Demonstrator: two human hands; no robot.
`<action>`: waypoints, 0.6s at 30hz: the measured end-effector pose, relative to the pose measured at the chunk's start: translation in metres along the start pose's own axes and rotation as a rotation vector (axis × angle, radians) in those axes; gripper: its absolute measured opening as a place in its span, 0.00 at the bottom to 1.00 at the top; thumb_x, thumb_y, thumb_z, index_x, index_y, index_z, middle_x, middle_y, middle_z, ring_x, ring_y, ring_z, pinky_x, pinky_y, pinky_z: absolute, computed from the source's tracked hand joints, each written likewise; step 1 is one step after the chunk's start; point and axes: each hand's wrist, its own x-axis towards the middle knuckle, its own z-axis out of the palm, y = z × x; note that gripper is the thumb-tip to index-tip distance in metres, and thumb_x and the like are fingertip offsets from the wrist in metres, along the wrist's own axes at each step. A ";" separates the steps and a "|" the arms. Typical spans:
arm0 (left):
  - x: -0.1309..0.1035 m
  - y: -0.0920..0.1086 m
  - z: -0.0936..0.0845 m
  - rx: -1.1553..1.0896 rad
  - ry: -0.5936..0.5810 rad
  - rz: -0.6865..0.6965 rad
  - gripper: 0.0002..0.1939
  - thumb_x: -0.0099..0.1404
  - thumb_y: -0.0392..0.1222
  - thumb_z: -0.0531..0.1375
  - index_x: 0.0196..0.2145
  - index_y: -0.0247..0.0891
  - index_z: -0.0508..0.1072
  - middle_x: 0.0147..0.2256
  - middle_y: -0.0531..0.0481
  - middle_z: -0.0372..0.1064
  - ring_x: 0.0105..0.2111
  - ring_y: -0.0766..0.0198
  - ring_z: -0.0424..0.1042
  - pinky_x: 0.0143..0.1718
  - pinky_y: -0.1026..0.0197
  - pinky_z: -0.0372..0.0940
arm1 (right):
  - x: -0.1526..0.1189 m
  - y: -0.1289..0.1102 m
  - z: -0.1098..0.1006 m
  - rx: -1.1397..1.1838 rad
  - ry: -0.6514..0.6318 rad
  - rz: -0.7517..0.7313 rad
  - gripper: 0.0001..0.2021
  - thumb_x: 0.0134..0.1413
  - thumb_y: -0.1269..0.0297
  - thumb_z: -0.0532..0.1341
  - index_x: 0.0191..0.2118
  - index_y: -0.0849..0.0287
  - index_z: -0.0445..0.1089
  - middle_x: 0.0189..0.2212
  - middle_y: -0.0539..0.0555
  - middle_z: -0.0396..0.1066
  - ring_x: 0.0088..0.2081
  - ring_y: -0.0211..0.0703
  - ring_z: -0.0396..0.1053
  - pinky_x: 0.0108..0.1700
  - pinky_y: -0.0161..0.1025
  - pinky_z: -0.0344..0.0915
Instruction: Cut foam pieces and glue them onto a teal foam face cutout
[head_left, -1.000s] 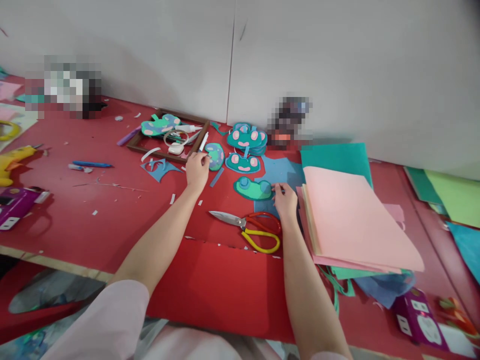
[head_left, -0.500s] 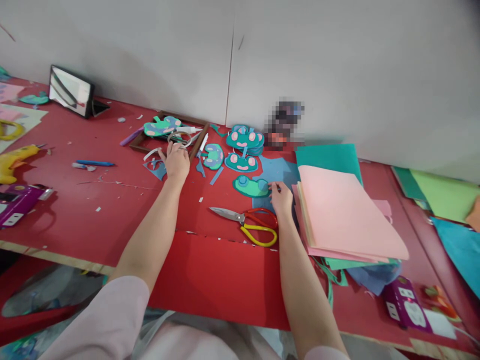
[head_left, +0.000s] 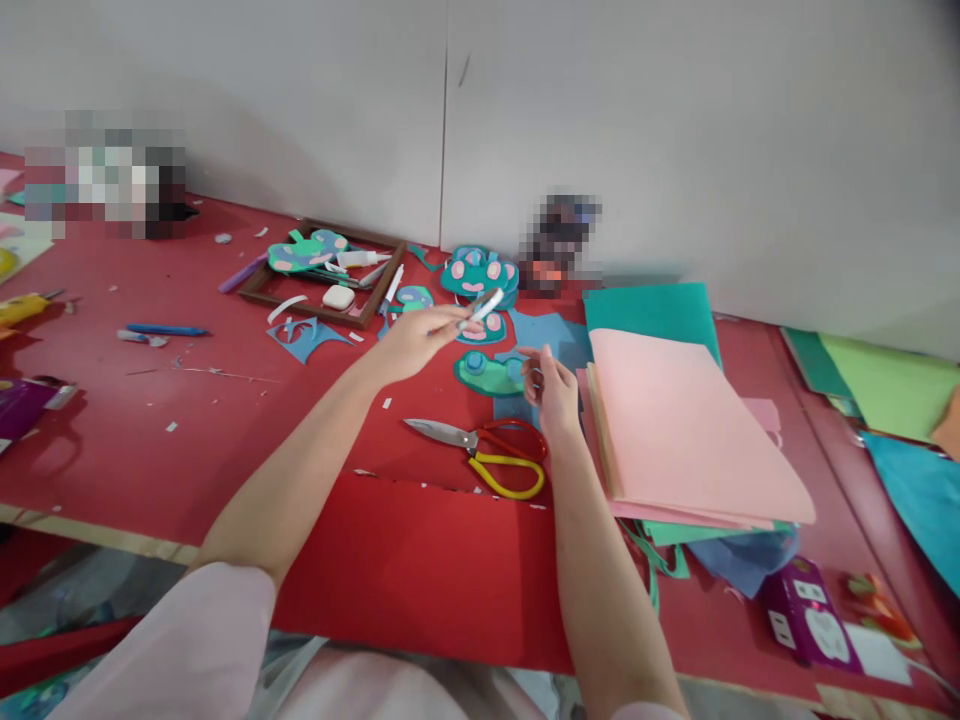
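Observation:
My left hand [head_left: 416, 342] is closed on a thin roll of tape [head_left: 486, 308], seen nearly edge-on above the cut-outs. My right hand [head_left: 553, 388], its fingers loosely curled and apart with nothing visible in them, is beside a green felt-like cut-out [head_left: 487, 375] with blue round pieces on it. Behind, a teal frog-face cut-out [head_left: 480, 275] with pink patches lies on a small pile. Another face cut-out [head_left: 493, 326] is partly hidden by the tape. Scissors [head_left: 472, 440] with red and yellow handles lie open nearer me.
A wooden frame tray [head_left: 367, 312] holds pens, a white case [head_left: 338, 297] and a green-blue cut-out [head_left: 307, 251]. To the right is a stack of pink sheets [head_left: 690, 420]. Purple boxes [head_left: 806, 615] sit near the table edge. A blue pen [head_left: 166, 329] lies left.
My left hand has lifted the tape roll out of the wooden tray and carried it right, toward my right hand. My right hand has come up off the green cut-out's edge, fingers loosened.

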 end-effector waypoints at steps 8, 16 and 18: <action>-0.007 0.011 0.003 -0.048 -0.368 -0.002 0.15 0.67 0.47 0.52 0.37 0.46 0.78 0.44 0.50 0.74 0.49 0.61 0.71 0.54 0.58 0.63 | -0.013 -0.012 0.010 0.155 -0.201 0.174 0.26 0.51 0.39 0.54 0.39 0.57 0.73 0.25 0.48 0.63 0.17 0.29 0.47 0.16 0.32 0.44; -0.008 0.014 0.004 -0.100 -0.343 -0.067 0.07 0.60 0.43 0.60 0.35 0.44 0.76 0.37 0.51 0.75 0.39 0.61 0.75 0.43 0.61 0.68 | -0.019 -0.005 0.014 0.260 -0.243 0.112 0.11 0.46 0.54 0.66 0.27 0.55 0.69 0.20 0.44 0.57 0.17 0.28 0.44 0.18 0.30 0.42; -0.010 0.014 0.007 -0.103 -0.322 -0.093 0.12 0.59 0.42 0.61 0.42 0.45 0.74 0.41 0.50 0.75 0.42 0.60 0.74 0.45 0.60 0.67 | -0.020 -0.005 0.014 0.269 -0.237 0.086 0.10 0.46 0.54 0.66 0.28 0.55 0.69 0.21 0.44 0.59 0.18 0.28 0.46 0.18 0.30 0.43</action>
